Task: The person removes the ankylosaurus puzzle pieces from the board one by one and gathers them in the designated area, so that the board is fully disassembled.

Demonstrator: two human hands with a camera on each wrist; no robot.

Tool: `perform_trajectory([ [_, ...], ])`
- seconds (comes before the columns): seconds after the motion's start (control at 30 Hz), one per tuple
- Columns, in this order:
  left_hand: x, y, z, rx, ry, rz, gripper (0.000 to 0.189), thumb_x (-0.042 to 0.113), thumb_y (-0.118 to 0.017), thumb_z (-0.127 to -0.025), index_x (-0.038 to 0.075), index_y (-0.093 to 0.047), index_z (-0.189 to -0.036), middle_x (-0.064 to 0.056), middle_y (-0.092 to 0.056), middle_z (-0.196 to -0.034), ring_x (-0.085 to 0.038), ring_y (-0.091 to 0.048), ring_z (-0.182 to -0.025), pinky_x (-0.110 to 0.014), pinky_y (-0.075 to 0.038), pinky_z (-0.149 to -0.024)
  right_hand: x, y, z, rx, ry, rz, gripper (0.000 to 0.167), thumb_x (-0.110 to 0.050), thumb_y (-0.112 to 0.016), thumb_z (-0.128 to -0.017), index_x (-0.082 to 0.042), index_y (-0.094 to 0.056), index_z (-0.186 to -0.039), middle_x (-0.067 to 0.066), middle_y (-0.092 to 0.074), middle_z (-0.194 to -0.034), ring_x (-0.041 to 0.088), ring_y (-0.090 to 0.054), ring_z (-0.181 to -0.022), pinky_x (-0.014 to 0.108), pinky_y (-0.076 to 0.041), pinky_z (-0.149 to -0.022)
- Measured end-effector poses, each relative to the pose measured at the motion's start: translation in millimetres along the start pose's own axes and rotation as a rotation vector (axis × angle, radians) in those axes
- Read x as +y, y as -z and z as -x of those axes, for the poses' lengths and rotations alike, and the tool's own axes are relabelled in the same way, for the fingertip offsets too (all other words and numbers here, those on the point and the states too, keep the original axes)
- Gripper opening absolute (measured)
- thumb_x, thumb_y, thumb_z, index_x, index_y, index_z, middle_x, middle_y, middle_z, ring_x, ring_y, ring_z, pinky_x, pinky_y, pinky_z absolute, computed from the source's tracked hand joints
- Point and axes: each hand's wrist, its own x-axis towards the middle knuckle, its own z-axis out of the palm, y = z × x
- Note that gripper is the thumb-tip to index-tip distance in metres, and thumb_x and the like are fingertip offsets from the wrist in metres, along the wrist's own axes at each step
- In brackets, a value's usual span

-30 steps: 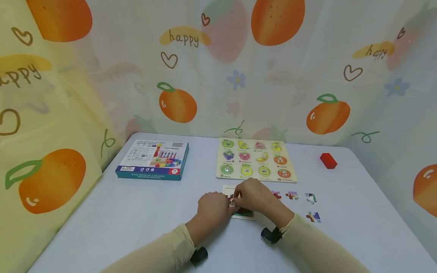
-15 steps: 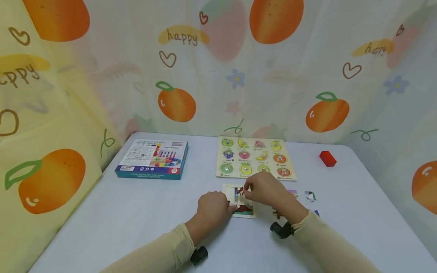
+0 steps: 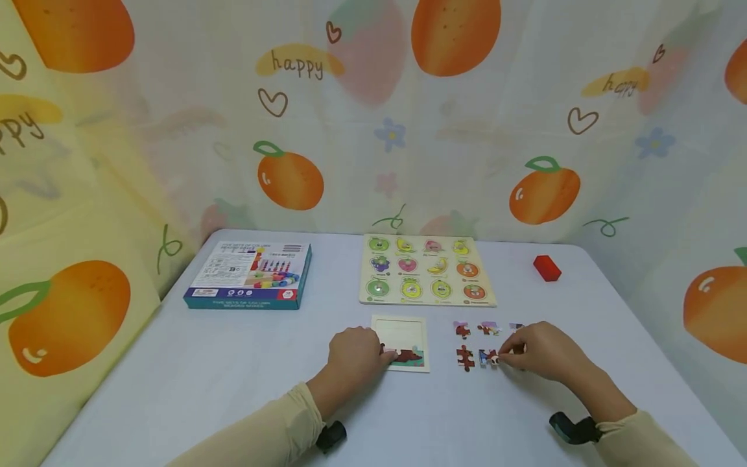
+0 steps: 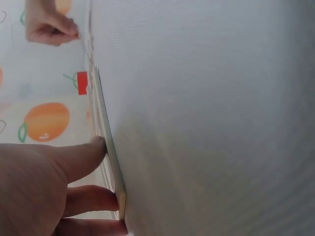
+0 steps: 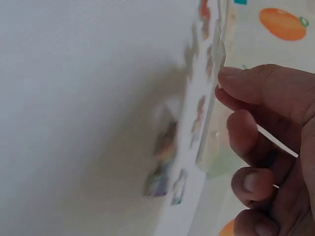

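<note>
Smack on the table (image 3: 245, 370), the puzzle tray (image 3: 399, 329) is gripped at its left edge by the left hand (image 3: 355, 355), and a puzzle piece (image 3: 489, 357) is pinched in the right hand's (image 3: 545, 350) fingers, right by the loose pieces (image 3: 465, 358).

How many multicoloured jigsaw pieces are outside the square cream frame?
6: back left piece, back middle piece, back right piece; front left piece, front right piece; pinched piece in the bare right hand. In the head view, it partly covers both right pieces; more may be hidden.
</note>
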Motion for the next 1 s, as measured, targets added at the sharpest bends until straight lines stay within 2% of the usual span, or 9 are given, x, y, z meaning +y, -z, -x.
perform_trajectory([
  [0.2,-2.0,-1.5,-1.7,0.004,0.011,-0.007,0.054,0.060,-0.065,-0.085,0.014,-0.057,-0.058,-0.001,-0.045,-0.055,-0.016,-0.047,-0.054,-0.032,-0.040,-0.046,11,-2,3.3,0.003,-0.008,0.025,0.004,-0.025,-0.081,-0.080,-0.024,-0.079,-0.084,-0.013,-0.067,-0.077,0.011,-0.050,-0.071,0.029,-0.043,-0.060],
  [0.47,-4.3,-4.4,-1.9,0.017,-0.009,0.004,0.055,0.062,-0.065,-0.084,0.017,-0.053,-0.055,0.001,-0.046,-0.058,-0.015,-0.047,-0.053,-0.031,-0.040,-0.047,11,-6,0.2,-0.028,-0.005,0.100,0.004,-0.023,-0.082,-0.079,-0.022,-0.078,-0.079,-0.014,-0.064,-0.072,0.010,-0.050,-0.068,0.031,-0.043,-0.061],
  [0.53,-5.2,-4.5,-2.2,0.037,-0.031,0.005,0.053,0.061,-0.066,-0.084,0.018,-0.054,-0.056,0.000,-0.055,-0.068,-0.017,-0.055,-0.058,-0.037,-0.049,-0.061,9,-5,-1.1,-0.037,-0.016,0.111,0.006,-0.023,-0.082,-0.079,-0.022,-0.077,-0.078,-0.014,-0.065,-0.073,0.011,-0.050,-0.069,0.031,-0.044,-0.061],
  [0.6,-6.3,-5.1,-2.7,0.061,-0.055,0.015,0.048,0.059,-0.067,-0.084,0.018,-0.055,-0.061,-0.001,-0.061,-0.084,-0.019,-0.062,-0.069,-0.047,-0.048,-0.083,3,-3,-1.8,-0.034,-0.031,0.108,0.007,-0.023,-0.082,-0.079,-0.023,-0.075,-0.077,-0.013,-0.063,-0.071,0.012,-0.049,-0.068,0.032,-0.043,-0.059],
  [0.67,-7.2,-5.2,-2.7,0.084,-0.084,0.052,0.042,0.055,-0.070,-0.084,0.018,-0.058,-0.069,-0.003,-0.064,-0.099,-0.021,-0.065,-0.086,-0.059,-0.035,-0.100,-7,1,-2.0,-0.015,-0.041,0.078,0.007,-0.022,-0.081,-0.080,-0.023,-0.074,-0.079,-0.011,-0.061,-0.069,0.013,-0.050,-0.066,0.032,-0.043,-0.058],
  [0.7,-7.5,-5.3,-2.5,0.096,-0.101,0.078,0.037,0.052,-0.071,-0.084,0.018,-0.060,-0.074,-0.004,-0.064,-0.109,-0.021,-0.065,-0.097,-0.065,-0.026,-0.104,-15,3,-2.3,-0.003,-0.043,0.059,0.006,-0.023,-0.081,-0.081,-0.023,-0.074,-0.081,-0.011,-0.060,-0.068,0.013,-0.050,-0.065,0.031,-0.043,-0.057],
  [0.8,-8.7,-7.8,-3.4,0.126,-0.163,0.162,0.023,0.042,-0.074,-0.085,0.020,-0.068,-0.091,-0.003,-0.063,-0.121,-0.020,-0.058,-0.115,-0.071,-0.017,-0.104,-46,7,-5.1,0.040,-0.006,0.020,0.006,-0.025,-0.079,-0.083,-0.022,-0.076,-0.087,-0.011,-0.061,-0.070,0.011,-0.051,-0.066,0.030,-0.044,-0.057],
  [0.87,-9.2,-10.1,-4.8,0.125,-0.204,0.205,0.018,0.035,-0.074,-0.087,0.024,-0.074,-0.101,-0.002,-0.062,-0.127,-0.021,-0.054,-0.123,-0.073,-0.012,-0.103,-70,4,-9.6,0.039,0.034,0.011,0.007,-0.025,-0.078,-0.084,-0.022,-0.076,-0.090,-0.013,-0.061,-0.070,0.009,-0.052,-0.065,0.028,-0.044,-0.057],
  [1.0,-9.8,-15.2,-8.8,0.105,-0.253,0.230,0.017,0.029,-0.072,-0.089,0.036,-0.078,-0.104,0.001,-0.063,-0.127,-0.024,-0.053,-0.122,-0.075,-0.010,-0.100,-102,-15,-23.8,0.019,0.120,0.074,0.015,-0.029,-0.079,-0.083,-0.021,-0.078,-0.095,-0.017,-0.055,-0.065,0.006,-0.049,-0.061,0.026,-0.042,-0.055],
])
